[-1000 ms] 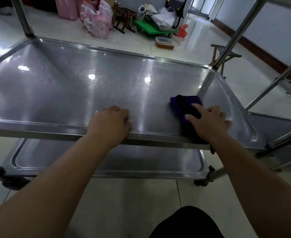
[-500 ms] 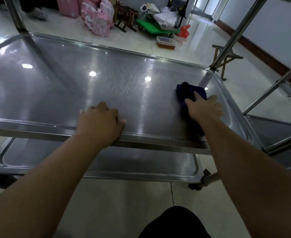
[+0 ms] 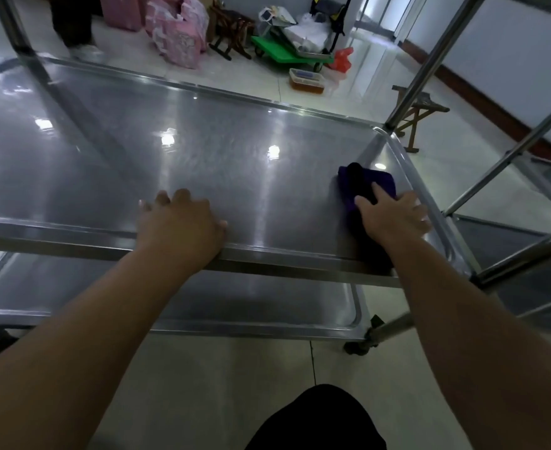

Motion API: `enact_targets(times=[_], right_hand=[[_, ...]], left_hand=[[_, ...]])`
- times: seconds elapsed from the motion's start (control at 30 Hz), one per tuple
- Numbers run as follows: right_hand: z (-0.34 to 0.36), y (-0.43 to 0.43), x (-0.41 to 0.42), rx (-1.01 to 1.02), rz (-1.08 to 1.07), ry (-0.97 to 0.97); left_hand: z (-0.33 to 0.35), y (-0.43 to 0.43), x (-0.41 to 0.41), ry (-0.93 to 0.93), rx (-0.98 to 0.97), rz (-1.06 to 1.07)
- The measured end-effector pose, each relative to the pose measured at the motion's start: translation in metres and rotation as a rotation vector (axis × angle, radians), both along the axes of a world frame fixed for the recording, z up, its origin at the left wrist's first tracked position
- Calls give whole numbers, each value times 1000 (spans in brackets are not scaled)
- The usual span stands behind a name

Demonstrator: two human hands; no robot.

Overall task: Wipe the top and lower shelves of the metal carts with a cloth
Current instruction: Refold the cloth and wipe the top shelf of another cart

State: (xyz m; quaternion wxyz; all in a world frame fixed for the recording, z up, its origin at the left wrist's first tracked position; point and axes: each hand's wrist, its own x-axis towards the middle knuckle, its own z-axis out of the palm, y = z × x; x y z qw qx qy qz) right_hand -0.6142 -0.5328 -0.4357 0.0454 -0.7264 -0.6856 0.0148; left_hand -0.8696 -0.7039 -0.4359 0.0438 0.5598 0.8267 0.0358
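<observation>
Right hand [image 3: 394,216] rightward, flat on cloth [image 3: 365,180]

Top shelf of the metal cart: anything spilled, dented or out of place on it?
Nothing stands out. The top shelf shows only glare spots from the lights. The purple cloth sits under the right hand near the right end, and the left hand rests on the front rim.

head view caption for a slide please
Right hand presses a dark purple cloth onto the steel cart's top shelf near its right end; left hand rests on the near rim.
</observation>
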Motion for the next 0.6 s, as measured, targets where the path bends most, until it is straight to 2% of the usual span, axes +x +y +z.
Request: enact_targets(times=[0.07, 0.17, 0.23, 0.3, 0.4, 0.47, 0.53, 0.6], right_hand=[[-2, -17, -11, -13, 75, -18], [-9, -48, -13, 30, 440, 3], [-10, -56, 9, 50, 560, 3], [-6, -51, 39, 45, 462, -58], [0, -36, 65, 0, 44, -95], [-3, -33, 53, 4, -81, -131], [-8, -39, 31, 29, 30, -141], [-14, -45, 21, 61, 254, -101]], left_hand=[[-1, 7, 15, -13, 81, -77], [-7, 17, 41, -137, 224, -218], [-10, 24, 49, -142, 217, -284], [-11, 30, 51, -81, 168, -313], [-8, 37, 53, -17, 126, -267], [-7, 41, 58, -1, 136, -238], [-7, 43, 61, 14, 136, -217], [-8, 43, 59, 34, 128, -212]])
